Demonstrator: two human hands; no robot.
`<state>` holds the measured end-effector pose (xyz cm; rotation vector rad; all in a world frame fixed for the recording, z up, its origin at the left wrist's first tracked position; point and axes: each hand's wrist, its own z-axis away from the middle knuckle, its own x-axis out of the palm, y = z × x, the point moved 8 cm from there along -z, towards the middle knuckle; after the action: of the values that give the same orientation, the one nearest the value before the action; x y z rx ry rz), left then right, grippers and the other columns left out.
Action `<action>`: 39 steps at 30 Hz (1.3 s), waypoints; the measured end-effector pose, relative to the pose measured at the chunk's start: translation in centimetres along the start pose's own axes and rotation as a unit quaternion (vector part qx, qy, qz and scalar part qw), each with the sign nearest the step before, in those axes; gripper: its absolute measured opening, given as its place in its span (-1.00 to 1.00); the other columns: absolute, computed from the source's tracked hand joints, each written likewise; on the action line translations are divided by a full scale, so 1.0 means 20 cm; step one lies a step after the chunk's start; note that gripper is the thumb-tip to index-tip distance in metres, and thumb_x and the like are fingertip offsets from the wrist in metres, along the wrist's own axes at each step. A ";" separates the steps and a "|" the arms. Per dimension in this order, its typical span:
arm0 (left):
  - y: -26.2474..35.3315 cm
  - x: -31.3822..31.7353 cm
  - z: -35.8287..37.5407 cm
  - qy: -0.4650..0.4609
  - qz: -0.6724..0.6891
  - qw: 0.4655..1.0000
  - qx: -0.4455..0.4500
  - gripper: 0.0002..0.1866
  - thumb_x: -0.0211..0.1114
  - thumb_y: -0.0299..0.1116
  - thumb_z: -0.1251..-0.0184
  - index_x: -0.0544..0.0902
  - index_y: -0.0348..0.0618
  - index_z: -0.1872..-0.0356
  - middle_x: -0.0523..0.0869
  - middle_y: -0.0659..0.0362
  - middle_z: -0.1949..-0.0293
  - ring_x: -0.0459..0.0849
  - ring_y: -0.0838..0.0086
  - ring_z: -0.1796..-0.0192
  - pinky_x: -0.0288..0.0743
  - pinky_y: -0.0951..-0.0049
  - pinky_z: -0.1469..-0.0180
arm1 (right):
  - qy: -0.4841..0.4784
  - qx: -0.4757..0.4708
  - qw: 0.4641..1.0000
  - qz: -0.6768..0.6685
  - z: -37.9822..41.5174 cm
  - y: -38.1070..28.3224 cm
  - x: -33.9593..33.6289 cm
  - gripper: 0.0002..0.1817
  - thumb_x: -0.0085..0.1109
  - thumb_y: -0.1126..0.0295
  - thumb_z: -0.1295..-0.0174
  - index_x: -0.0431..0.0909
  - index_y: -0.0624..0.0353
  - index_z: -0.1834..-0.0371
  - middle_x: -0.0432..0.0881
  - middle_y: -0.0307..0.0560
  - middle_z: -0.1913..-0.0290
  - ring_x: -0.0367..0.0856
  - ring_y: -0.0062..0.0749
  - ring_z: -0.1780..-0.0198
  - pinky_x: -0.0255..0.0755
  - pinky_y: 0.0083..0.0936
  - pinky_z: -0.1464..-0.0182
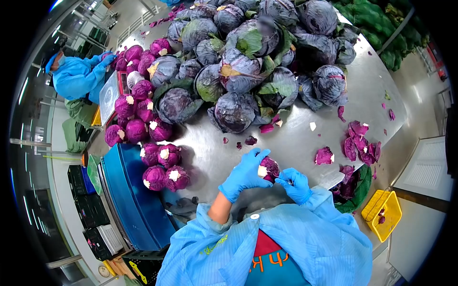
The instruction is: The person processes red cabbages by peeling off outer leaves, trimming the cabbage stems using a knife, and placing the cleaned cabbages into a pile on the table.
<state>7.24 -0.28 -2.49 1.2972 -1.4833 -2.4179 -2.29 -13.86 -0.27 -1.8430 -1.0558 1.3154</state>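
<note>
While the gloved fingers of the left hand (244, 174) curl closed around a small red cabbage (270, 168) (cut stem upward), the right hand (296, 185) is clenched on what seems a knife, blade hard to make out. It looks like trimming; next, careful paring, then joining the trimmed heads (162, 164) beside the blue crate (129, 200).

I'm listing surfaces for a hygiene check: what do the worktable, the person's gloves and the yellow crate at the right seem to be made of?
Worktable: likely stainless steel, grey with a dull metallic sheen and soft reflections.
Gloves on the left hand and right hand: thin blue nitrile or latex by the look, tight and wrinkled.
Yellow crate: probably moulded plastic, glossy, with perforated walls.
</note>
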 end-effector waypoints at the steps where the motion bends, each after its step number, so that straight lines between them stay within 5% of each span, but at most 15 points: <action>1: -0.01 0.01 0.00 0.000 -0.003 1.000 0.003 0.12 0.62 0.02 0.37 0.32 -0.05 -0.38 0.36 -0.19 -0.27 0.43 -0.20 -0.18 0.40 0.00 -0.25 | 0.009 -0.008 1.000 0.001 0.01 0.00 0.00 -0.72 0.38 0.53 0.10 0.57 0.04 0.28 0.69 -0.14 0.29 0.69 -0.25 0.39 0.53 -0.40 0.41; 4: -0.04 0.03 0.00 0.002 -0.009 1.000 -0.004 0.11 0.62 0.01 0.36 0.31 -0.04 -0.39 0.35 -0.20 -0.27 0.43 -0.21 -0.17 0.41 -0.01 -0.24 | 0.007 -0.126 0.988 0.091 0.03 -0.06 0.01 -0.70 0.37 0.57 0.14 0.57 0.09 0.28 0.69 -0.13 0.29 0.68 -0.25 0.39 0.52 -0.39 0.40; 7: -0.03 0.03 0.00 0.002 -0.007 1.000 -0.007 0.11 0.62 0.02 0.37 0.32 -0.03 -0.38 0.35 -0.20 -0.26 0.43 -0.22 -0.15 0.42 -0.01 -0.23 | 0.022 -0.131 0.990 0.055 0.04 -0.06 0.01 -0.72 0.47 0.48 -0.05 0.52 0.15 0.26 0.66 -0.04 0.32 0.64 -0.25 0.42 0.49 -0.40 0.42; 14: 0.04 0.01 0.01 -0.002 -0.041 0.999 -0.029 0.09 0.61 0.04 0.33 0.35 -0.09 -0.37 0.39 -0.18 -0.24 0.46 -0.16 -0.18 0.35 0.04 -0.27 | 0.019 0.049 0.995 -0.090 0.06 0.04 -0.01 -0.78 0.43 0.51 -0.07 0.53 0.15 0.32 0.65 -0.08 0.32 0.62 -0.40 0.39 0.47 -0.50 0.36; 19: 0.05 0.10 0.02 -0.005 -0.008 1.000 -0.026 0.07 0.62 0.02 0.33 0.37 -0.11 -0.35 0.40 -0.19 -0.25 0.45 -0.14 -0.21 0.35 0.03 -0.28 | 0.023 0.172 0.971 -0.164 0.15 0.10 -0.04 -0.77 0.46 0.46 -0.09 0.54 0.20 0.32 0.62 -0.18 0.33 0.48 -0.57 0.35 0.42 -0.59 0.24; 25: 0.03 0.14 0.03 -0.008 0.035 0.998 -0.048 0.11 0.62 0.03 0.37 0.34 -0.07 -0.37 0.36 -0.21 -0.28 0.43 -0.20 -0.20 0.39 0.01 -0.27 | -0.024 0.331 0.908 -0.255 0.14 0.20 -0.02 -0.80 0.43 0.46 -0.12 0.59 0.21 0.26 0.65 -0.17 0.30 0.54 -0.55 0.32 0.46 -0.55 0.24; 31: 0.00 0.11 0.02 0.020 0.086 0.995 -0.053 0.08 0.61 0.03 0.35 0.36 -0.17 -0.34 0.43 -0.18 -0.23 0.46 -0.08 -0.22 0.39 0.13 -0.30 | -0.135 0.165 0.974 -0.072 0.06 -0.06 -0.08 -0.77 0.41 0.47 -0.13 0.65 0.18 0.14 0.69 -0.17 0.26 0.60 -0.55 0.28 0.49 -0.56 0.14; 34: -0.02 0.09 0.04 0.036 0.123 0.991 -0.042 0.08 0.62 0.03 0.35 0.39 -0.26 -0.31 0.48 -0.16 -0.18 0.49 0.00 -0.22 0.38 0.18 -0.31 | -0.089 0.166 0.914 -0.360 0.08 -0.10 -0.11 -0.71 0.42 0.49 -0.10 0.66 0.10 0.08 0.70 -0.20 0.25 0.59 -0.58 0.29 0.49 -0.58 0.19; 35: -0.01 0.07 0.04 0.041 0.129 0.990 -0.029 0.08 0.62 0.02 0.36 0.39 -0.29 -0.30 0.49 -0.15 -0.16 0.49 0.02 -0.21 0.38 0.20 -0.31 | -0.139 0.221 0.894 -0.364 0.13 -0.01 -0.13 -0.62 0.42 0.47 -0.08 0.66 0.02 -0.01 0.71 -0.24 0.22 0.60 -0.60 0.29 0.48 -0.58 0.24; 38: -0.03 0.09 0.03 0.038 0.143 0.988 -0.039 0.08 0.62 0.02 0.36 0.40 -0.31 -0.29 0.50 -0.16 -0.15 0.50 0.02 -0.21 0.36 0.19 -0.32 | -0.066 0.256 0.958 -0.108 0.08 0.13 -0.22 -0.56 0.39 0.45 -0.08 0.63 0.01 -0.09 0.68 -0.21 0.16 0.62 -0.55 0.25 0.50 -0.57 0.22; 39: -0.02 0.09 0.04 0.035 0.141 0.989 -0.042 0.08 0.62 0.02 0.36 0.39 -0.31 -0.30 0.49 -0.17 -0.15 0.50 0.00 -0.20 0.36 0.19 -0.33 | -0.040 0.161 0.986 0.008 0.02 0.08 -0.23 -0.53 0.40 0.41 -0.06 0.62 -0.01 -0.11 0.63 -0.18 0.12 0.63 -0.48 0.26 0.51 -0.54 0.20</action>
<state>5.68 -0.20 -3.78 1.0630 -1.4213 -2.2065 -3.14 -18.69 0.44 -1.5729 -0.8130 1.4837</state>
